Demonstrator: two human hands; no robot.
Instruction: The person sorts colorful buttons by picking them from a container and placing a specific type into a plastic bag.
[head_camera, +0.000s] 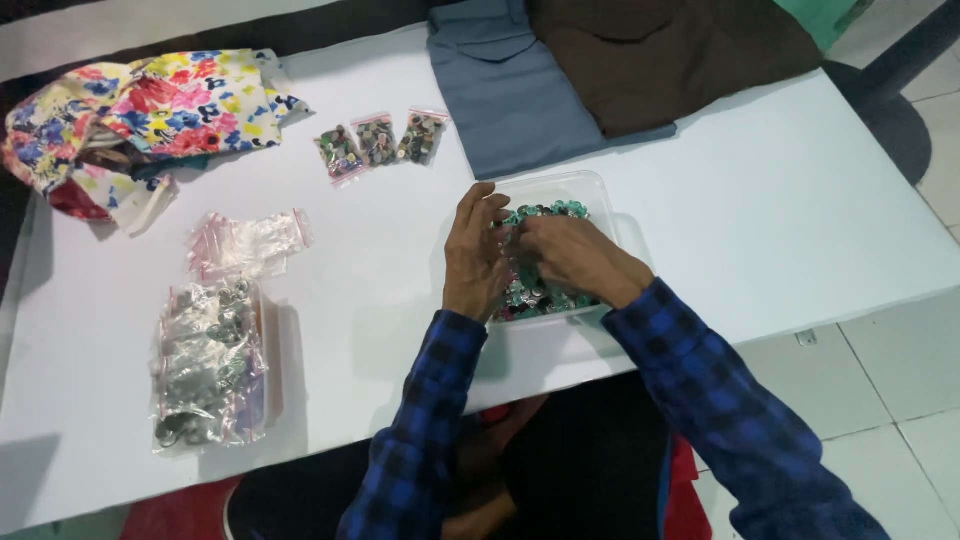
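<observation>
Beneath both hands, the white tabletop (760, 210) is carrying a clear plastic tray (600, 195) of small buttons (545, 295); the left hand (475, 255) and right hand (570, 255) are digging into them, fingers curled, grip unclear. Farther left, small filled bags (380, 143) are lying.

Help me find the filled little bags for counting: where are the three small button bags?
In the head view, the three small button bags lie in a row at the table's far side, between the floral cloth on the left and the folded blue-grey garment on the right.
</observation>
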